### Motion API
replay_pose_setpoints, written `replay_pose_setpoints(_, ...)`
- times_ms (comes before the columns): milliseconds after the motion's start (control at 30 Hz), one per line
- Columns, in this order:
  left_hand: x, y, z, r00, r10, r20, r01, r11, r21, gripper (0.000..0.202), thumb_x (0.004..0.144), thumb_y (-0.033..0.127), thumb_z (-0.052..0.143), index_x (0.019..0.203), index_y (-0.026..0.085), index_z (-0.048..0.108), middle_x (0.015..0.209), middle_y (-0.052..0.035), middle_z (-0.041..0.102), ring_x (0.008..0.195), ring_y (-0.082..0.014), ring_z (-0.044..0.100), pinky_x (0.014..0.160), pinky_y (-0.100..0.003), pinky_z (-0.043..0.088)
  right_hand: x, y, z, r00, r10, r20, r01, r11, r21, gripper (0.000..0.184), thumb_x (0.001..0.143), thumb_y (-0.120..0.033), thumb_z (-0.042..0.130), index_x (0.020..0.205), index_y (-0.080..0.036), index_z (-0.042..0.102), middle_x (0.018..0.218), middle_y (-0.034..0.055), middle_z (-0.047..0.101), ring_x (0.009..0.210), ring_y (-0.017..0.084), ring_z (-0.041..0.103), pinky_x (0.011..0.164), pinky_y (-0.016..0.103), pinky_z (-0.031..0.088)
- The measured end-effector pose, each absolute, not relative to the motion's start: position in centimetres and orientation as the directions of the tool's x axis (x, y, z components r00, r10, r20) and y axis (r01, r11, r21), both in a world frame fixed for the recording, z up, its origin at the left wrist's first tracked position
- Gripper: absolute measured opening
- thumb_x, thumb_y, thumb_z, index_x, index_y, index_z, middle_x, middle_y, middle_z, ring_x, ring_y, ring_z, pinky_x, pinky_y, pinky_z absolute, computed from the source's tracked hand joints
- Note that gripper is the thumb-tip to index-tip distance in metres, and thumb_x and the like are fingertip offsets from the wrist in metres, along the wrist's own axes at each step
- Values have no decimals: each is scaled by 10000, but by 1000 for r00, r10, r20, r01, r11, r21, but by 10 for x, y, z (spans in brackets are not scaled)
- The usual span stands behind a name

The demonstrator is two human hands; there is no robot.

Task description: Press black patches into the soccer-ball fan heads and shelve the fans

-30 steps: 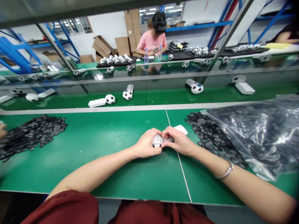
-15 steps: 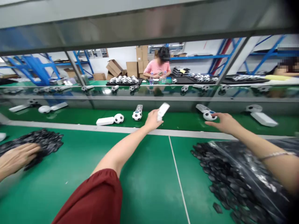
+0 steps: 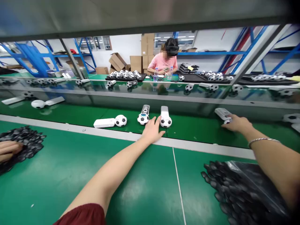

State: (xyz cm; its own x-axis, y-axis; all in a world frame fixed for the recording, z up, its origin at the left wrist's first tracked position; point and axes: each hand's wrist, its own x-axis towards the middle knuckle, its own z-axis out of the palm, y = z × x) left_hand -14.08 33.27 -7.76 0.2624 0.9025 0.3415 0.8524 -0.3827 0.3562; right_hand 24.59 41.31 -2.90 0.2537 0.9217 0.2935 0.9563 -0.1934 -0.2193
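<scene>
My left hand (image 3: 152,129) reaches over the grey strip onto the green conveyor belt (image 3: 194,129), fingers apart, just left of a white handle with a football head (image 3: 165,117) that lies on the belt. My right hand (image 3: 237,123) is stretched out to the right and curls over another white football-headed piece (image 3: 223,115); its fingers close on the ball end. A pile of small black parts (image 3: 225,184) spills from a clear plastic bag (image 3: 260,190) on the green table at lower right.
Two more football-headed pieces (image 3: 143,116) (image 3: 110,122) lie on the belt left of my left hand. Another person's hand (image 3: 8,150) rests on a second black pile (image 3: 25,140) at far left. A person in pink (image 3: 164,61) works at the far bench.
The view rose from the table to the belt. My left hand set the white football piece down on the belt and let go. My right hand closed over the piece at right.
</scene>
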Motion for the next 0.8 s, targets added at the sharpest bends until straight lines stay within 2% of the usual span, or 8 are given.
replay_pose_setpoints(133, -143, 329, -76, 341, 833, 436, 801, -500, 329, 671, 760, 358, 575, 1328, 134, 296, 1334, -178, 396, 1222, -309, 383, 968, -445, 379, 214, 379, 6, 348, 937, -11, 868, -326, -375, 574, 718, -411, 615, 1152, -41, 542, 843, 209, 632, 592, 227, 596, 497, 315, 443)
replay_pose_setpoints(233, -139, 313, -65, 430, 758, 491, 740, -607, 290, 561, 787, 315, 537, 1293, 171, 342, 1323, -129, 421, 1225, -253, 389, 1006, -416, 349, 183, 322, 46, 243, 964, -105, 817, -262, -515, 480, 752, -453, 572, 1160, -204, 528, 940, 107, 630, 735, 186, 590, 526, 239, 459)
replay_pose_setpoints(367, -122, 251, -37, 451, 527, 721, 634, -757, 157, 694, 760, 476, 536, 1320, 158, 277, 1371, -166, 332, 1285, -304, 276, 1037, -499, 257, 134, 217, 74, 42, 975, -217, 616, -196, -763, 471, 704, -423, 638, 1118, -221, 538, 913, 82, 614, 711, 173, 545, 479, 214, 440)
replay_pose_setpoints(433, -117, 208, -18, 512, 391, 765, 575, -817, 32, 720, 755, 500, 539, 1333, 175, 258, 1381, -158, 327, 1289, -321, 260, 1040, -512, 227, 111, 164, 70, -127, 952, -280, 365, -217, -905, 509, 684, -455, 655, 1115, -213, 532, 848, 67, 603, 655, 154, 524, 444, 205, 428)
replay_pose_setpoints(533, -122, 152, 8, 717, 388, 580, 500, -865, -40, 602, 786, 290, 512, 1333, 186, 282, 1227, -119, 510, 1118, -277, 466, 969, -469, 309, 83, 103, 52, -406, 856, -320, 19, -343, -939, 520, 712, -520, 605, 1116, -204, 526, 846, 74, 592, 668, 170, 544, 458, 240, 459)
replay_pose_setpoints(600, -133, 127, 18, 776, 510, 370, 521, -850, 78, 582, 733, 228, 525, 1288, 171, 358, 1061, -99, 594, 951, -251, 550, 829, -394, 407, 75, 78, 38, -472, 832, -292, -38, -350, -936, 550, 758, -603, 503, 1129, -196, 522, 929, 103, 592, 762, 198, 568, 553, 293, 503)
replay_pose_setpoints(700, -154, 110, 16, 710, 704, 22, 640, -657, 399, 463, 672, 265, 563, 1120, 181, 481, 931, -56, 618, 785, -211, 580, 636, -295, 445, 83, 56, 14, -320, 922, -219, 201, -160, -967, 526, 790, -597, 473, 1149, -214, 512, 1026, 112, 578, 920, 227, 554, 681, 322, 502)
replay_pose_setpoints(800, -171, 108, 5, 655, 724, -216, 692, -462, 554, 391, 642, 289, 586, 1007, 170, 513, 907, -39, 600, 757, -192, 571, 624, -275, 459, 102, 41, -13, -172, 984, -50, 607, 66, -792, 351, 780, -475, 562, 1020, -221, 588, 960, 81, 592, 840, 207, 573, 722, 331, 479)
